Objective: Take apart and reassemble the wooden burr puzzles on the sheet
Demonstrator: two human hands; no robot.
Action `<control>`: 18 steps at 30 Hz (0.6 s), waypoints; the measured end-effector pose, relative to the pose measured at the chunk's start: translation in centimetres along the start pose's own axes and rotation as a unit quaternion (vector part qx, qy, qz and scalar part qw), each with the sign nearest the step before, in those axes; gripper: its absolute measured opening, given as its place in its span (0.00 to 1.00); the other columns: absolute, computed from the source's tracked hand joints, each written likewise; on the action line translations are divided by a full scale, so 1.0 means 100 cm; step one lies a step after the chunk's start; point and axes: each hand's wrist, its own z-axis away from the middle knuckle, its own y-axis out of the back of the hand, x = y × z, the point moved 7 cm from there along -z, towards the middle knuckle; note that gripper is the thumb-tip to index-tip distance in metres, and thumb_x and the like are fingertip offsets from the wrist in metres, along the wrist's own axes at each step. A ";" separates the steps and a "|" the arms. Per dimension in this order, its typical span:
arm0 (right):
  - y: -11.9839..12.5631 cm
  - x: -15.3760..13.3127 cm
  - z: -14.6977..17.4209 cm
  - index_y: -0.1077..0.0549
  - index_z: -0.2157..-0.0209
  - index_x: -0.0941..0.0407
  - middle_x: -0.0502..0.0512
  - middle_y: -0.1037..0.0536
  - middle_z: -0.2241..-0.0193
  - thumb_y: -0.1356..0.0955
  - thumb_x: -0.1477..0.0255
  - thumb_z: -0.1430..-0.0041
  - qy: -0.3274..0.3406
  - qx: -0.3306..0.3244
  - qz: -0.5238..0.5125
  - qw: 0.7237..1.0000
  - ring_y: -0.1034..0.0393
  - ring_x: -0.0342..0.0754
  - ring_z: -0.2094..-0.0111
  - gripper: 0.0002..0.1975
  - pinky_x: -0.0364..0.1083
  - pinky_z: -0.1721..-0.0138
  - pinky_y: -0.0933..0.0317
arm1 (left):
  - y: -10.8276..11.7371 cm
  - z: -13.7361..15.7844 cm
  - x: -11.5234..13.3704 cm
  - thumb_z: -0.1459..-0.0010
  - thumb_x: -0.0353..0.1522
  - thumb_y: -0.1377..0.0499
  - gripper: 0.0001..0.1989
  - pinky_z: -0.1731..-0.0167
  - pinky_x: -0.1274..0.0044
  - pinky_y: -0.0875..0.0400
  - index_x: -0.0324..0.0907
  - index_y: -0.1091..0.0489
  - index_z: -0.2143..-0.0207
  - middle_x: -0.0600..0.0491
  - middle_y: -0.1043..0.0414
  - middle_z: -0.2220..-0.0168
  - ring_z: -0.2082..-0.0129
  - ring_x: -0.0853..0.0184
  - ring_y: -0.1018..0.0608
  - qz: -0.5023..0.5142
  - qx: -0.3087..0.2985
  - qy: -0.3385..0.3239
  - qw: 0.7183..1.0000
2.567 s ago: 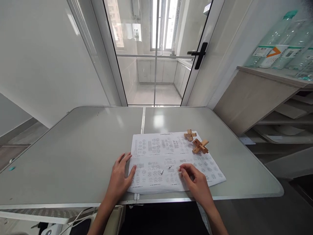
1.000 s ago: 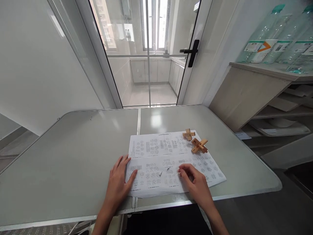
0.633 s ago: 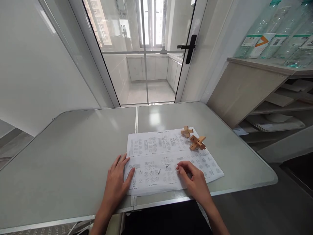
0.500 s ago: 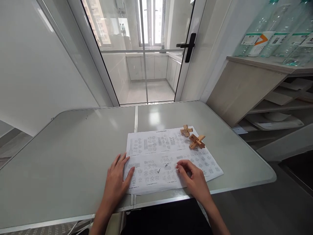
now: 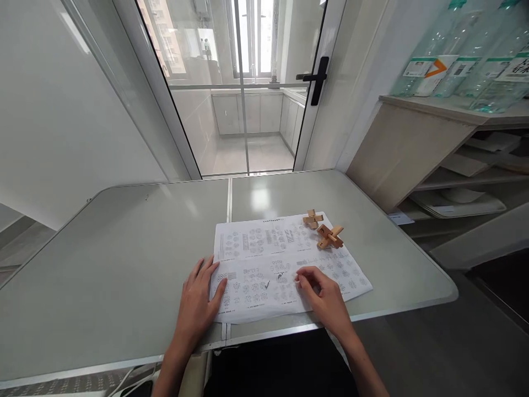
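Observation:
A large white sheet printed with small diagrams [image 5: 248, 262] lies on the table before me. My left hand [image 5: 198, 295] rests open at its left edge, fingers spread, the thumb lying on the paper. Over the right part of the sheet my right hand [image 5: 322, 295] is closed, thumb and forefinger pinched together; what they hold, if anything, is too small to make out. Two wooden interlocking puzzles stand on the sheet's upper right: a smaller light one [image 5: 313, 219] and a bigger, darker one [image 5: 330, 237]. Two small dark marks or bits show near the sheet's middle.
The grey table [image 5: 124, 264] has a metal seam and rim. Behind it is a glass door [image 5: 268, 121] with a black handle [image 5: 317, 81]. To the right stands a wooden shelf unit [image 5: 417, 138] with large clear bottles [image 5: 444, 69] on top.
The view has shifted very slightly. Both hands and the wooden puzzles stay where they were on the sheet.

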 end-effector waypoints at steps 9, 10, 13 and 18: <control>-0.001 0.001 0.000 0.23 0.59 0.53 0.57 0.17 0.62 0.34 0.56 0.29 0.003 -0.003 0.000 1.000 0.24 0.55 0.62 0.16 0.49 0.61 0.34 | -0.002 0.000 -0.003 0.29 0.47 0.49 0.27 0.33 0.51 0.38 0.42 0.33 0.36 0.46 0.36 0.29 0.27 0.49 0.39 0.001 0.009 -0.001 1.000; -0.001 0.001 0.000 0.23 0.59 0.53 0.57 0.17 0.62 0.34 0.56 0.29 0.004 -0.003 0.000 1.000 0.24 0.55 0.62 0.16 0.49 0.61 0.34 | -0.002 0.000 -0.003 0.29 0.47 0.49 0.27 0.33 0.51 0.38 0.42 0.34 0.36 0.46 0.37 0.29 0.27 0.49 0.39 0.000 0.009 -0.001 1.000; -0.001 0.000 0.000 0.23 0.59 0.53 0.56 0.17 0.62 0.35 0.56 0.29 0.002 0.001 0.003 1.000 0.24 0.54 0.62 0.16 0.49 0.61 0.34 | -0.002 0.000 -0.004 0.28 0.47 0.49 0.27 0.33 0.50 0.37 0.42 0.34 0.36 0.46 0.37 0.29 0.27 0.48 0.39 -0.003 0.007 -0.002 1.000; -0.001 0.001 0.000 0.23 0.59 0.53 0.57 0.17 0.62 0.35 0.56 0.29 0.001 -0.001 0.008 1.000 0.24 0.55 0.62 0.16 0.50 0.60 0.34 | -0.003 0.000 -0.004 0.28 0.47 0.50 0.27 0.34 0.50 0.37 0.42 0.33 0.36 0.46 0.36 0.29 0.27 0.48 0.39 -0.007 0.006 -0.007 1.000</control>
